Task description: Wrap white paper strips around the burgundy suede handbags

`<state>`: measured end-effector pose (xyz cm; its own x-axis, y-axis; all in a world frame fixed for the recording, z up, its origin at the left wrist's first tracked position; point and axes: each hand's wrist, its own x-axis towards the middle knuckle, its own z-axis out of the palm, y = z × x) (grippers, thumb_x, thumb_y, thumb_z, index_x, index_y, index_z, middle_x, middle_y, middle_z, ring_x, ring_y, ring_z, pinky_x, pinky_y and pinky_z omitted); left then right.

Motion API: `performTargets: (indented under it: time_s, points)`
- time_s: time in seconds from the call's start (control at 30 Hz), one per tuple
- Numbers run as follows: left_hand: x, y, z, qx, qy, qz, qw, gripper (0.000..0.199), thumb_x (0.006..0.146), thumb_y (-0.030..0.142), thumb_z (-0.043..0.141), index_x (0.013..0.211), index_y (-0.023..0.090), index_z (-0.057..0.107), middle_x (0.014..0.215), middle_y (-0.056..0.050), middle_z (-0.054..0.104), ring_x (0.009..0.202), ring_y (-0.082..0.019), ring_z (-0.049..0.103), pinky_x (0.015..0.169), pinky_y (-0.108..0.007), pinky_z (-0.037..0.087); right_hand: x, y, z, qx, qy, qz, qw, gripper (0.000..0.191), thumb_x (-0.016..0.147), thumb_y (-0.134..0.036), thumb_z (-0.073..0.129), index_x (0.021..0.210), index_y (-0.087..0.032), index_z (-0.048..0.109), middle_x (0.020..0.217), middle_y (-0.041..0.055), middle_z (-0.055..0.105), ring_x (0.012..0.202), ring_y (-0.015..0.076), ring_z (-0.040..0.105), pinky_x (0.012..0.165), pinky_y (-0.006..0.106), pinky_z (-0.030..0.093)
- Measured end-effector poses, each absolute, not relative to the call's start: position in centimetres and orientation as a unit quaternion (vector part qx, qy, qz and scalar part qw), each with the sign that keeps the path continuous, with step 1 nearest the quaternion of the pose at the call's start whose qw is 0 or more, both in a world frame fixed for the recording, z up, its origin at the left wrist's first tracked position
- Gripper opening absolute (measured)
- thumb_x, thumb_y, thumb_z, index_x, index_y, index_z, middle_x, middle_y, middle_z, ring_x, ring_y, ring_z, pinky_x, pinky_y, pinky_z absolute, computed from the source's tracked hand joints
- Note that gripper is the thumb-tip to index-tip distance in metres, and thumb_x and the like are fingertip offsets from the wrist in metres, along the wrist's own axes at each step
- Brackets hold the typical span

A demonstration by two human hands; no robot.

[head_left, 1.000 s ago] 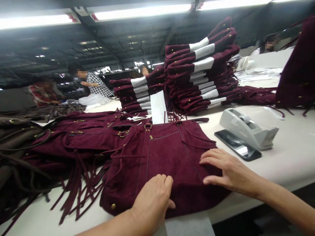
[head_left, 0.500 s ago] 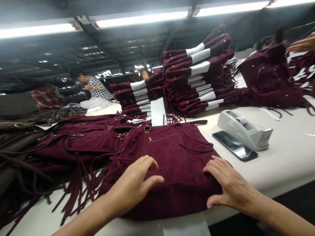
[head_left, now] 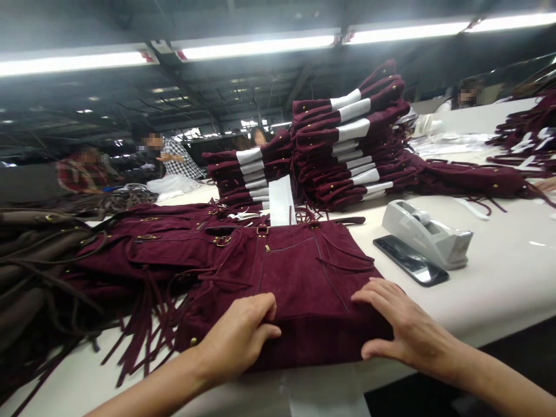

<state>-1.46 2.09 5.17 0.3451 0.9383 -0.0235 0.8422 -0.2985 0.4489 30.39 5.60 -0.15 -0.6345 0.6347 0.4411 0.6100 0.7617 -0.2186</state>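
Observation:
A burgundy suede-like bag (head_left: 299, 272) lies flat on the table before me, its bottom side facing me. It has straps, a small zip and brass-coloured buckles. On its lower left front rests my left hand (head_left: 245, 330), fingers bent and thumb apart from them. At the lower right corner, my right hand (head_left: 393, 318) touches the bag with fingers spread and thumb lower down. Neither hand is closed round the bag. Fringed burgundy bags (head_left: 169, 243) lie close on the left, touching this one.
Tall stacks of burgundy bags (head_left: 360, 145) with white wraps stand behind. At right are a grey tape dispenser (head_left: 428, 234) and a black phone (head_left: 410, 260). Dark brown bags (head_left: 35, 249) fill the far left. People work in the background, one in a checked shirt (head_left: 182, 159).
The near bottom edge of the bag has shifted slightly away from me. My left hand's fingers have curled more. At far right, a raised burgundy bag has gone down flat and a co-worker's hand has lowered.

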Motion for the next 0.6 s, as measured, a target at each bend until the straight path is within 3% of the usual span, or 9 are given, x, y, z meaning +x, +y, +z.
performTargets:
  time_s: [0.1, 0.23, 0.3, 0.4, 0.53, 0.6]
  points:
    - [-2.2, 2.7, 7.8, 0.789, 0.556, 0.197, 0.173, 0.018, 0.082, 0.025, 0.058, 0.072, 0.020, 0.044, 0.069, 0.004, 0.054, 0.065, -0.013, 0.047, 0.062, -0.026, 0.032, 29.9, 5.7, 1.6, -0.331, -0.904, 0.005, 0.270, 0.087, 0.067, -0.054, 0.080, 0.140, -0.024, 0.044, 0.132, 0.0118, 0.052, 0.123, 0.0319, 0.047, 0.105, 0.048, 0.040]
    - [-2.1, 3.6, 10.0, 0.794, 0.543, 0.243, 0.123, 0.020, 0.083, 0.027, 0.062, 0.072, 0.020, 0.047, 0.068, 0.005, 0.053, 0.063, -0.012, 0.046, 0.062, -0.025, 0.032, 28.6, 7.2, 4.0, -0.363, -0.896, 0.024, 0.254, 0.075, 0.071, -0.040, 0.081, 0.136, -0.024, 0.048, 0.130, 0.0106, 0.055, 0.121, 0.0305, 0.050, 0.104, 0.048, 0.040]
    - [-2.1, 3.9, 10.2, 0.796, 0.540, 0.249, 0.112, 0.020, 0.083, 0.025, 0.063, 0.072, 0.020, 0.047, 0.068, 0.006, 0.053, 0.063, -0.011, 0.046, 0.063, -0.025, 0.032, 28.0, 8.0, 4.9, -0.373, -0.900, 0.073, 0.213, 0.077, 0.066, -0.050, 0.082, 0.132, -0.025, 0.051, 0.128, 0.0104, 0.055, 0.118, 0.0310, 0.053, 0.100, 0.048, 0.044]
    - [-2.3, 4.3, 10.0, 0.798, 0.540, 0.249, 0.096, 0.021, 0.083, 0.021, 0.064, 0.072, 0.020, 0.046, 0.070, 0.005, 0.054, 0.065, -0.012, 0.047, 0.064, -0.025, 0.032, 27.5, 8.9, 5.6, -0.384, -0.900, 0.125, 0.165, 0.096, 0.057, -0.073, 0.076, 0.136, -0.025, 0.049, 0.133, 0.0139, 0.052, 0.122, 0.0361, 0.050, 0.101, 0.051, 0.043]
    - [-2.9, 4.7, 9.7, 0.805, 0.533, 0.249, 0.076, 0.021, 0.084, 0.018, 0.063, 0.074, 0.020, 0.045, 0.072, 0.005, 0.054, 0.067, -0.012, 0.048, 0.064, -0.025, 0.032, 27.3, 9.3, 5.3, -0.390, -0.897, 0.131, 0.162, 0.101, 0.058, -0.080, 0.069, 0.139, -0.024, 0.047, 0.139, 0.0174, 0.047, 0.132, 0.0403, 0.040, 0.104, 0.054, 0.039]
    - [-3.0, 4.8, 9.6, 0.809, 0.530, 0.246, 0.070, 0.021, 0.084, 0.016, 0.063, 0.075, 0.020, 0.045, 0.073, 0.004, 0.053, 0.069, -0.013, 0.049, 0.065, -0.025, 0.033, 27.2, 9.4, 4.9, -0.378, -0.901, 0.122, 0.174, 0.096, 0.061, -0.080, 0.067, 0.137, -0.023, 0.049, 0.135, 0.0171, 0.051, 0.129, 0.0392, 0.045, 0.101, 0.052, 0.042]
